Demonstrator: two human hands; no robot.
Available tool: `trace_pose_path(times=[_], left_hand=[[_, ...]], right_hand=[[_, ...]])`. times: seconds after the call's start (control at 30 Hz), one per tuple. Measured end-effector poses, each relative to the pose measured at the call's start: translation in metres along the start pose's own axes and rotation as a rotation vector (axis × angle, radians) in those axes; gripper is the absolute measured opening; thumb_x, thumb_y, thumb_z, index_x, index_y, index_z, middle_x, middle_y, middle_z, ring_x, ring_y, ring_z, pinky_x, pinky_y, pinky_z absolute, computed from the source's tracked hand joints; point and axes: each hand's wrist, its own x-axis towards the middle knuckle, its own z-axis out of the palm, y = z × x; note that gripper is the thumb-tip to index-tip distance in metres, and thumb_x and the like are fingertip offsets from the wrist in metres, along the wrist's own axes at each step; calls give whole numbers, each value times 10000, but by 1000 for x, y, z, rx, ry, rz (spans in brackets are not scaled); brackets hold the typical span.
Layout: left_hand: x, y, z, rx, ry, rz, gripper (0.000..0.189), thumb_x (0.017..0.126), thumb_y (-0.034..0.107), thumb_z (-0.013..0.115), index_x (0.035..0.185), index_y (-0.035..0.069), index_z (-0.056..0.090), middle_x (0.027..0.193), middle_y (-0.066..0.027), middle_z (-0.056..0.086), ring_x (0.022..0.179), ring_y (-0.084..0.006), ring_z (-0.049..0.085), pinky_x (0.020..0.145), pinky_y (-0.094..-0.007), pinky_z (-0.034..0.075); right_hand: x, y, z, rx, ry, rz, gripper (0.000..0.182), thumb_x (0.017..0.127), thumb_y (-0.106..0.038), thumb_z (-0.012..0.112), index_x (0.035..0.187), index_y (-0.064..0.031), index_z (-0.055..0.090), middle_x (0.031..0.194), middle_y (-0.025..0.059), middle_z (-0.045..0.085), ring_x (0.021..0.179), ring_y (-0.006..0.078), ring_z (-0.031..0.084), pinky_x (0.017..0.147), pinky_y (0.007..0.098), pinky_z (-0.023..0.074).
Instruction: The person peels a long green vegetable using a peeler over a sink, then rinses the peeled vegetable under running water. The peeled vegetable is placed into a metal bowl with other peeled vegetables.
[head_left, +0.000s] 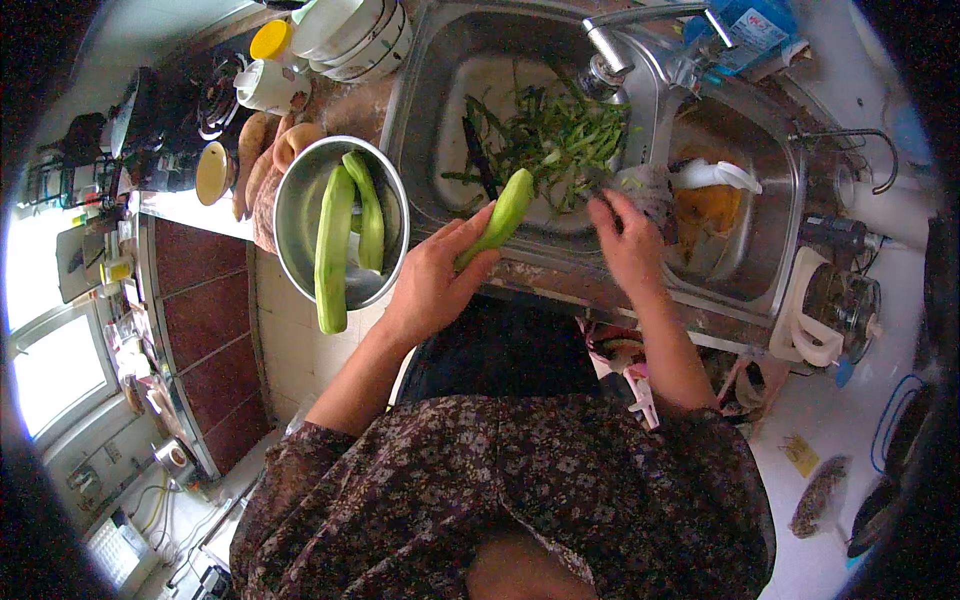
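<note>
My left hand (442, 277) grips a peeled pale-green gourd (510, 206) and holds it out over the front rim of the large steel sink basin (420, 150). To its right, my right hand (628, 238) has its fingers closed on a small dark tool (596, 182), blurred and partly hidden; its kind is unclear. Green peelings (559, 135) lie heaped in the basin beneath. A long black object (478, 157) rests among them. Left of my left hand, a steel bowl (289, 247) contains more peeled gourds (335, 247), one sticking out over the near rim.
A chrome faucet (609, 45) reaches over the sink from the back. A grey cloth (649, 191) hangs on the divider beside a white-handled item (716, 176) in the smaller basin (739, 277). Stacked bowls (352, 45), a white mug (266, 86) and root vegetables (255, 161) crowd the left counter.
</note>
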Motion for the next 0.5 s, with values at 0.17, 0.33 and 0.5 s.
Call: trace_pose_path(times=[0.17, 0.33, 0.5], left_hand=[[1, -2, -4, -618, -71, -253, 538, 883, 192, 516, 1361, 54, 313, 924, -79, 579, 752, -156, 537, 722, -294, 455], [10, -4, -16, -1344, -148, -354, 494, 917, 278, 421, 1357, 82, 308, 829, -38, 530, 659, -114, 471, 637, -246, 411], [12, -31, -9, -2093, -241, -451, 333, 924, 383, 376, 957, 75, 498, 680, 7, 441, 569, -113, 384, 538, -253, 342]], right_hand=[[-6, 1, 3, 229, -143, 158, 471, 850, -431, 531, 1065, -17, 595, 964, 210, 624, 887, 328, 614, 767, 361, 469], [-21, -15, 12, 461, -184, 102, 423, 853, -362, 567, 1067, 4, 581, 1008, 177, 627, 937, 283, 605, 823, 340, 449], [-26, -57, 10, 403, -190, -151, 343, 842, -301, 580, 1019, -7, 588, 923, 168, 634, 851, 335, 603, 759, 370, 464]])
